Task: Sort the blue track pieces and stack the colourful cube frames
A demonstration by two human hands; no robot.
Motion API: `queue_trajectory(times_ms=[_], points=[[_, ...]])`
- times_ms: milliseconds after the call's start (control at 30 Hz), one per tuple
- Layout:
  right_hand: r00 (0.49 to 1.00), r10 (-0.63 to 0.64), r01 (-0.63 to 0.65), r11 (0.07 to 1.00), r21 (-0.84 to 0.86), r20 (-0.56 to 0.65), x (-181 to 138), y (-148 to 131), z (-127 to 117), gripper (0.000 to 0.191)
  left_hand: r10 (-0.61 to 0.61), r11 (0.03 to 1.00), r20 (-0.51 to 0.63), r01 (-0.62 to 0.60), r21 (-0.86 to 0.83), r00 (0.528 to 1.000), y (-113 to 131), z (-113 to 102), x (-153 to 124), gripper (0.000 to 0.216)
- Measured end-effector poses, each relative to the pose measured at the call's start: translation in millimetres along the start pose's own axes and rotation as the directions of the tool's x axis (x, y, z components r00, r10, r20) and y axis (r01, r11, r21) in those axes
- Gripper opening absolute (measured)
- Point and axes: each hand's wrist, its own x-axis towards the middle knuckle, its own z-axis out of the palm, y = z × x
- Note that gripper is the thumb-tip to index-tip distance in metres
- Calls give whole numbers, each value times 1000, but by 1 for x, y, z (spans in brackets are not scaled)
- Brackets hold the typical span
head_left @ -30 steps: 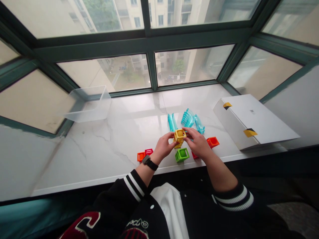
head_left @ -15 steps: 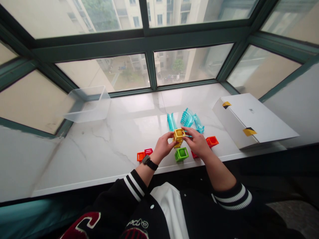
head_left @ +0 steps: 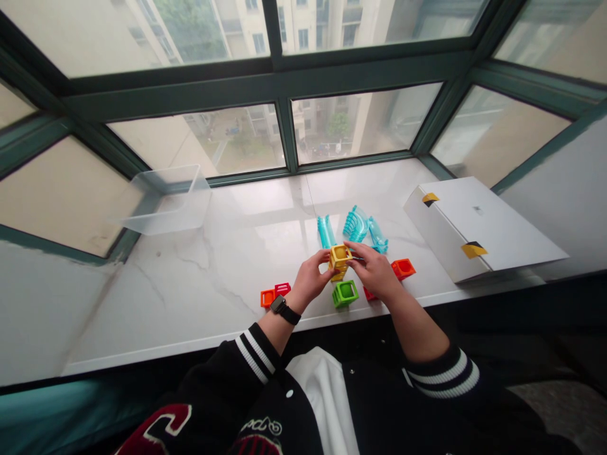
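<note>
A yellow open-frame cube is stacked on another yellow piece above the white marble sill. My left hand pinches its left side and my right hand pinches its right side. Just in front of it sits a green frame cube. An orange cube lies to the right of my right hand, and a red piece peeks out under that hand. An orange and a red frame cube sit left of my left wrist. Several clear blue ribbed track pieces lie behind the hands.
A clear plastic tub stands at the back left of the sill by the window. A flat white box with yellow-black tape lies at the right. The sill's front edge runs just below the green cube.
</note>
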Motion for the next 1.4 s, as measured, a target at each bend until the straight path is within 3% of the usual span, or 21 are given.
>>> queue_trajectory(times_ms=[200,567,733,867,1033,1167,1267,1400], points=[[1000,18,-17,999,40,-6,-5,-7,-3,49,21,1000,-1,-21,20,1000,0,-1,2,48],[979,-44,62,994,85,-200,-18,-35,-17,38,7,998,-22,-6,63,1000,0,-5,0,58],[948,-163,161,986,-32,-272,-19,-50,-18,31,31,997,-160,-19,78,987,-2,-37,-22,27],[935,-205,206,978,-27,-288,-26,-70,-10,29,8,977,-303,57,205,953,-20,-75,-57,25],[936,-321,331,942,57,-143,-36,-97,16,33,-56,924,-398,199,327,915,-52,-110,-97,27],[908,-394,378,917,125,144,-38,-105,50,31,-84,909,-400,234,344,913,-67,-115,-118,28],[879,-289,292,955,52,378,-41,-95,81,29,-87,907,-357,222,357,930,-71,-109,-124,27],[830,-86,182,976,-122,551,-50,-71,117,36,-74,908,-273,178,379,959,-71,-99,-124,26]])
